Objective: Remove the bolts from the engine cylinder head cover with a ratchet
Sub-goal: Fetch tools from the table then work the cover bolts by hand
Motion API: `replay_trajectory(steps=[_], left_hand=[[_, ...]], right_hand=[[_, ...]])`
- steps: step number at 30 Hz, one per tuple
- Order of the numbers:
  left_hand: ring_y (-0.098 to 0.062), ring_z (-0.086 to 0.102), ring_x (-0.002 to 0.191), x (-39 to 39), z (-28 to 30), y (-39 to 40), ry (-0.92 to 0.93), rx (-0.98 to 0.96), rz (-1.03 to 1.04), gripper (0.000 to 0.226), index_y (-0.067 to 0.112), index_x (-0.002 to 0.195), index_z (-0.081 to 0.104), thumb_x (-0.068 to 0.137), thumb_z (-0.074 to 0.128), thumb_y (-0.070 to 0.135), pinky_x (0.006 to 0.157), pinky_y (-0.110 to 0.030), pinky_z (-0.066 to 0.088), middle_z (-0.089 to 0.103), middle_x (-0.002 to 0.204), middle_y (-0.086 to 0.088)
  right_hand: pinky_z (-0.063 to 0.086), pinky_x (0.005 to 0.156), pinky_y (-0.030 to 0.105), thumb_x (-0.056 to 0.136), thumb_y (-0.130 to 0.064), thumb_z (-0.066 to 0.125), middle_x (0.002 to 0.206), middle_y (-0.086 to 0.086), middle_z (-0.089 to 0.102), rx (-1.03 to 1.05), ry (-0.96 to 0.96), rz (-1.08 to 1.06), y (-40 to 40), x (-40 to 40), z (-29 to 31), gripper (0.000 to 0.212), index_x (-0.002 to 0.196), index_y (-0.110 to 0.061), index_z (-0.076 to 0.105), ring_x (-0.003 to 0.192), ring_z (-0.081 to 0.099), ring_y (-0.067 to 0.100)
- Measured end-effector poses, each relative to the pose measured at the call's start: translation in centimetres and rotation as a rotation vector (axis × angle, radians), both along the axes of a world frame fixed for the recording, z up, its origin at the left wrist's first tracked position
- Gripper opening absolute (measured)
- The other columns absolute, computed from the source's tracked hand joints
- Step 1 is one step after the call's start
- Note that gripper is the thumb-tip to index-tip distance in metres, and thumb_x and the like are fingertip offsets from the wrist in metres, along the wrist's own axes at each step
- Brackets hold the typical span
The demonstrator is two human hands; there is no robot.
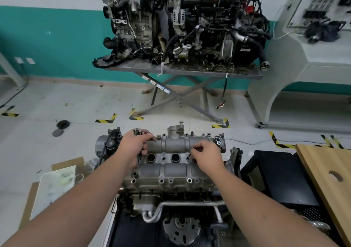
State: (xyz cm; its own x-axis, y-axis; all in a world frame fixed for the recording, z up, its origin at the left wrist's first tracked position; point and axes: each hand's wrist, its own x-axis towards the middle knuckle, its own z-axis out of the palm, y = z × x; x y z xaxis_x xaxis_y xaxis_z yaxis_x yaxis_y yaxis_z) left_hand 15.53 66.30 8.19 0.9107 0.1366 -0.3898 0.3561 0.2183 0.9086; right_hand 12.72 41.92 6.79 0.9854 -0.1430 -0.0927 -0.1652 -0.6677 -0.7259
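Both hands work over the cover (pixel 174 163): the left hand (pixel 133 144) clutches several loose bolts (pixel 139 133) at its far left end, the right hand (pixel 206 153) pinches a bolt (pixel 189 155) standing in the middle row.

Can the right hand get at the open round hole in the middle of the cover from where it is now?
Probably yes: the round hole lies uncovered just beside the right hand, though its fingers already pinch a bolt.

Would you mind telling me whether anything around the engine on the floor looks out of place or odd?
Two dark round parts lie loose on the floor tiles left of the cylinder head cover, away from any bench. A wire also dangles from the far engine stand.
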Motion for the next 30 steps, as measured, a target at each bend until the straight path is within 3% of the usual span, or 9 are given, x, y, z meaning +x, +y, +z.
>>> replay_trajectory(steps=[2,6,9,14,20,22,27,30], left_hand=[[-0.01,0.041,0.046,-0.1,-0.4,0.8,0.005,-0.023,-0.009,0.013,0.006,0.104,0.057,0.093,0.065,0.004,0.037,-0.023,0.033,0.07,0.074,-0.008],[-0.01,0.041,0.047,0.1,-1.0,1.1,0.026,-0.041,0.017,0.014,0.004,0.103,0.058,0.092,0.067,0.005,0.038,-0.023,0.034,0.071,0.077,-0.01],[-0.011,0.045,0.047,0.1,-1.3,0.8,0.021,0.045,0.011,0.017,0.004,0.102,0.06,0.09,0.071,0.007,0.04,-0.025,0.038,0.07,0.078,-0.012],[-0.011,0.047,0.045,-0.1,-1.3,-0.1,-0.043,0.246,-0.103,0.018,0.008,0.096,0.06,0.086,0.075,0.01,0.042,-0.026,0.041,0.063,0.059,-0.002],[-0.014,0.049,0.047,-0.3,-1.1,-0.2,-0.072,0.357,-0.159,0.014,0.014,0.092,0.063,0.087,0.075,0.016,0.045,-0.028,0.043,0.064,0.066,-0.008],[-0.015,0.048,0.045,-0.5,-1.1,-0.2,-0.091,0.396,-0.162,0.013,0.018,0.09,0.062,0.087,0.074,0.019,0.045,-0.028,0.041,0.059,0.058,-0.003],[-0.014,0.057,0.049,-0.9,-1.0,-0.9,-0.143,0.671,-0.237,0.011,0.027,0.085,0.061,0.085,0.072,0.025,0.047,-0.026,0.044,0.069,0.076,-0.006],[-0.007,0.059,0.048,-1.1,-0.8,-1.2,-0.173,0.803,-0.331,0.014,0.025,0.089,0.059,0.086,0.073,0.026,0.047,-0.021,0.046,0.068,0.072,-0.002]], right_hand=[[0.034,0.055,0.009,0.088,-0.025,0.069,0.068,-0.024,0.054,-0.04,-0.015,-0.003,0.6,0.0,-0.4,0.01,0.085,-0.034,0.064,0.067,0.053,-0.005],[0.046,0.059,0.024,0.091,-0.033,0.065,0.07,-0.018,0.06,-0.176,-0.013,0.021,1.2,-0.4,-1.1,0.008,0.096,-0.033,0.071,0.07,0.059,0.007],[0.052,0.067,0.025,0.092,-0.032,0.064,0.085,-0.011,0.072,-0.201,-0.031,0.009,1.1,-0.6,-1.3,0.014,0.102,-0.029,0.074,0.075,0.064,0.009],[0.055,0.078,0.032,0.091,-0.025,0.065,0.096,-0.003,0.074,-0.308,-0.124,0.105,1.2,-1.1,-1.8,0.016,0.103,-0.022,0.076,0.089,0.067,0.017],[0.052,0.081,0.03,0.092,-0.024,0.064,0.098,-0.003,0.074,-0.329,-0.182,0.133,1.1,-1.4,-1.8,0.017,0.103,-0.02,0.076,0.095,0.065,0.018],[0.051,0.083,0.032,0.094,-0.027,0.06,0.099,-0.004,0.074,-0.373,-0.183,0.175,1.1,-1.5,-1.8,0.02,0.104,-0.02,0.076,0.098,0.062,0.018],[0.05,0.079,0.034,0.096,-0.031,0.05,0.102,-0.008,0.069,-0.502,-0.148,0.279,1.1,-1.7,-1.9,0.027,0.099,-0.019,0.074,0.1,0.056,0.018],[0.046,0.079,0.029,0.097,-0.031,0.049,0.115,-0.013,0.063,-0.52,-0.152,0.316,1.1,-1.5,-1.9,0.028,0.105,-0.021,0.074,0.104,0.05,0.013]])
